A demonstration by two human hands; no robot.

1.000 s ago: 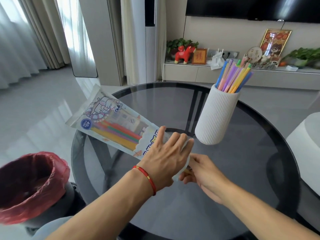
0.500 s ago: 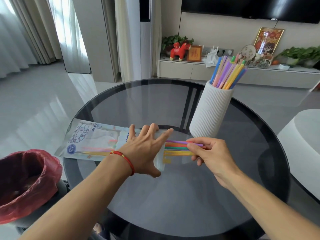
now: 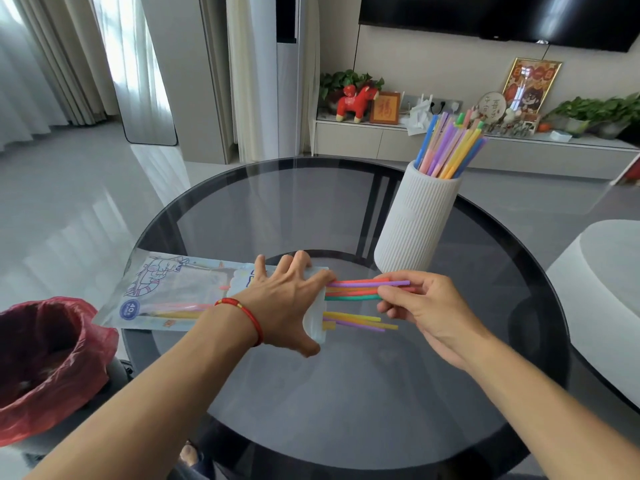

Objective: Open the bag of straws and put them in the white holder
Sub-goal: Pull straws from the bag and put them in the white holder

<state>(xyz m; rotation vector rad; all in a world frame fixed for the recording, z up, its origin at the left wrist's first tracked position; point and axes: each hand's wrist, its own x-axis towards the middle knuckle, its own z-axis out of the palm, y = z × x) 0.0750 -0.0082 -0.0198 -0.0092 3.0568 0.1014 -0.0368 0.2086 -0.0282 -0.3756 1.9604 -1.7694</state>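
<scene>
The straw bag lies flat on the round glass table, its open mouth pointing right. My left hand presses down on the bag near its mouth, fingers spread. My right hand pinches a bunch of coloured straws that stick partly out of the bag. A few yellow and purple straws lie loose at the mouth, below the held bunch. The ribbed white holder stands upright behind my right hand, with several straws in it.
A bin lined with a red plastic bag stands at the table's left edge. A white rounded seat is at the right. A low cabinet with ornaments and plants runs along the back wall.
The bag went from tilted up in the air to flat on the table under my left hand. My right hand has drawn a bunch of straws further out to the right.
</scene>
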